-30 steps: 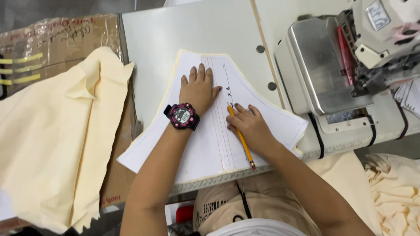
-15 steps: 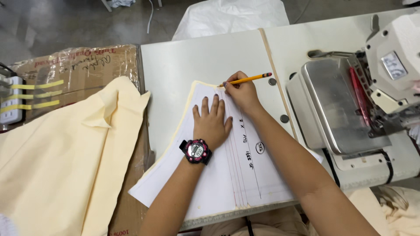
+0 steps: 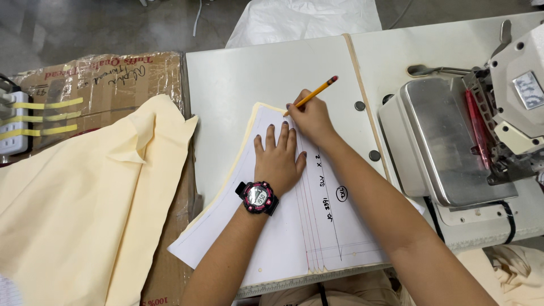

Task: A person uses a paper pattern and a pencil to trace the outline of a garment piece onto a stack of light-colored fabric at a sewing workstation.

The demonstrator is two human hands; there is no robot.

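1. L hand [image 3: 277,161]: lies flat, palm down, fingers spread open on the white paper pattern [image 3: 283,238]; grips nothing, just presses on the sheet. Black & pink digital watch [image 3: 258,197] on the wrist.
2. R hand [image 3: 310,117]: fingers closed round a yellow pencil [image 3: 310,95], tip down at the pattern's top edge, red eraser end pointing up & to the right.
3. Paper pattern: wedge-shaped, narrow at the far end, wide near the person. Lies on the white surface [image 3: 238,85], near edge reaching the front rim. Long ruled lines run along it, w/ some handwritten marks beside the R forearm.
4. Under the pattern: a cream fabric layer [image 3: 245,148], only a thin strip showing along the left & top edges.
5. Left of the surface: large loose cream cloth [image 3: 85,209] draped over a brown cardboard box [image 3: 96,76] wrapped in clear plastic.
6. Far left edge: white object w/ yellow strips [image 3: 22,122], partly cut off; can't tell what it is.
7. Right: grey-white sewing machine [image 3: 481,119] w/ shiny metal plate, just beside the R arm, not touching it.
8. Beyond the surface: white plastic bag [image 3: 306,20] on the grey floor.
9. Bottom right: more cream cloth [image 3: 510,272] bunched below the machine.
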